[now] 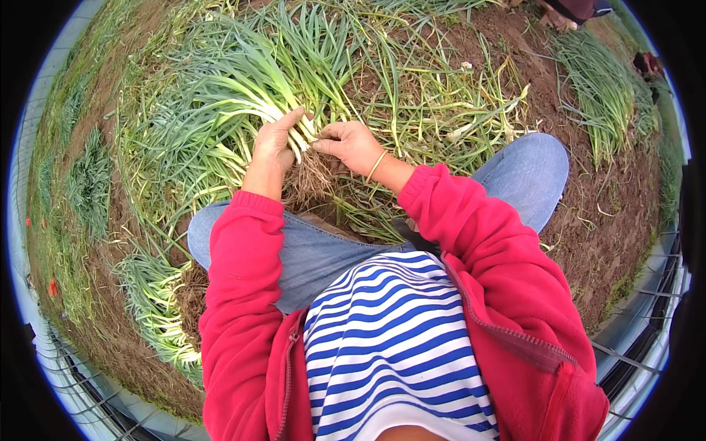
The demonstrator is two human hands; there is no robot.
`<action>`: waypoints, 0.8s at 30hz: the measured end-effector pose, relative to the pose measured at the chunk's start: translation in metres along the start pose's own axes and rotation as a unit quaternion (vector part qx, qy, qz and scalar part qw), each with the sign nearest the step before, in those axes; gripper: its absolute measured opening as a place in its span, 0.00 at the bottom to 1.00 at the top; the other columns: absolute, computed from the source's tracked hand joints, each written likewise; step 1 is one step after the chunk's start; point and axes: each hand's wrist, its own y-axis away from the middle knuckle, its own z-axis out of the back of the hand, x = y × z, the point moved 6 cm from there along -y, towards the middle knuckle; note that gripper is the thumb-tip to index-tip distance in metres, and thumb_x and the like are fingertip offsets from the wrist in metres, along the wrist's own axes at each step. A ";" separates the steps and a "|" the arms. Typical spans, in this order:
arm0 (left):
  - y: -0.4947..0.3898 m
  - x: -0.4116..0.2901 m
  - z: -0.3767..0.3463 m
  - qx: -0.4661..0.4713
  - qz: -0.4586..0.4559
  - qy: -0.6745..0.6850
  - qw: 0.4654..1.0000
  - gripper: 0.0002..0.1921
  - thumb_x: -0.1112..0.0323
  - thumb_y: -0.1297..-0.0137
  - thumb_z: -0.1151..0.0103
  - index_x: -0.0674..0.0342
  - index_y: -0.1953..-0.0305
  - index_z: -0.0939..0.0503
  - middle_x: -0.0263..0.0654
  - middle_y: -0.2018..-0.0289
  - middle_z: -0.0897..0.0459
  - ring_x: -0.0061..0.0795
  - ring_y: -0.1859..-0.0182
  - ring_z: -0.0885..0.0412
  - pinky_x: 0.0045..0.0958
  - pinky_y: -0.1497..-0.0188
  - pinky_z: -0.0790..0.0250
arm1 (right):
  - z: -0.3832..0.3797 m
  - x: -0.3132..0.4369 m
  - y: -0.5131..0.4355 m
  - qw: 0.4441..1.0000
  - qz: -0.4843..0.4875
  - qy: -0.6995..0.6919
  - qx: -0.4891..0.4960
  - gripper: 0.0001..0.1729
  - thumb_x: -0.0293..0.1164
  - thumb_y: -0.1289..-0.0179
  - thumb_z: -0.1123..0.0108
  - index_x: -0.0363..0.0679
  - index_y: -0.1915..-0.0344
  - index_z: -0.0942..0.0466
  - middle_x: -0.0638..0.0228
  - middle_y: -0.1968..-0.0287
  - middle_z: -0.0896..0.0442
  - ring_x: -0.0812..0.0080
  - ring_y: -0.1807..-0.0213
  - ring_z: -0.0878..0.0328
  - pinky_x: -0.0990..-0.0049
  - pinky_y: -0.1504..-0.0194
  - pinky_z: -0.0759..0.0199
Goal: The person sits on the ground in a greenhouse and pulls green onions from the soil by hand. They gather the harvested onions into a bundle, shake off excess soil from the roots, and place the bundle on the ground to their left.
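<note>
My left hand [274, 144] grips a bunch of leek-like allium plants [276, 110] by their white stems, thumb laid across the top. Green leaves fan out up and to the left, and brown stringy roots [306, 179] hang below. Close by on the right, my right hand [348, 144] pinches the base of a stem in the bunch between thumb and fingers. Its fingertips partly hide that stem. More cut or pulled plants [182, 118] lie in a heap under and beyond the left hand.
Loose yellowing leaves [441, 105] litter the brown soil [618, 204] ahead. A rooted bundle [160, 314] lies by my left side. Another leafy pile [598, 93] is at the far right, near a partly visible person [573, 8]. My bent jeans-clad legs [524, 176] frame the work spot.
</note>
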 end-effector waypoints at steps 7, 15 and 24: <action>0.006 -0.051 0.010 -0.033 -0.258 -0.055 0.964 0.09 0.75 0.45 0.41 0.67 0.63 0.27 0.36 0.74 0.23 0.24 0.73 0.25 0.24 0.71 0.31 | 0.072 -0.019 -0.013 0.990 0.077 0.059 -0.106 0.10 0.30 0.44 0.41 0.32 0.71 0.23 0.69 0.80 0.25 0.82 0.79 0.33 0.79 0.78 0.37; 0.008 -0.063 0.017 -0.019 -0.172 -0.013 0.985 0.08 0.83 0.47 0.48 0.68 0.64 0.31 0.57 0.59 0.23 0.32 0.70 0.24 0.27 0.71 0.29 | 0.190 -0.209 -0.038 0.903 -0.171 0.316 -0.235 0.24 0.26 0.56 0.36 0.30 0.57 0.28 0.54 0.68 0.20 0.62 0.63 0.23 0.70 0.60 0.29; -0.009 -0.026 0.013 -0.019 -0.074 -0.057 0.995 0.10 0.80 0.48 0.43 0.65 0.65 0.31 0.44 0.71 0.20 0.25 0.77 0.26 0.26 0.81 0.34 | 0.120 -0.157 -0.045 0.979 -0.103 -0.095 -0.149 0.11 0.27 0.41 0.44 0.32 0.60 0.28 0.64 0.68 0.21 0.72 0.67 0.24 0.75 0.62 0.30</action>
